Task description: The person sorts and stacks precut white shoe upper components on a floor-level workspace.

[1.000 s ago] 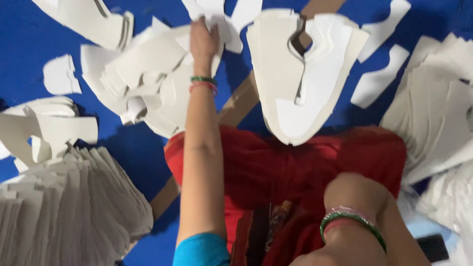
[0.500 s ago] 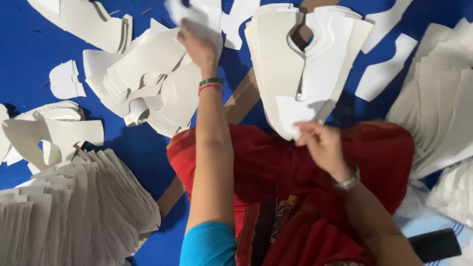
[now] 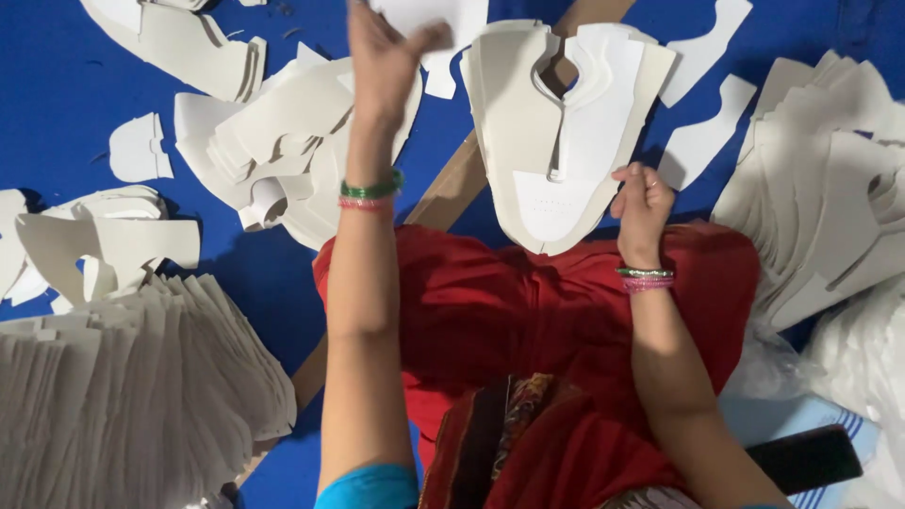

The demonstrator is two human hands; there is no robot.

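we're pinching a white cut-out sheet [image 3: 443, 24] in our raised left hand [image 3: 382, 57]; our right hand [image 3: 643, 209], curled, is steadying the white shoe-shaped stack [image 3: 561, 132], which may be slipping off the red cloth [image 3: 528, 320].

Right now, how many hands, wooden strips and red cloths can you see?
Hands: 2 (left hand, right hand)
Wooden strip: 1
Red cloth: 1
Total: 4
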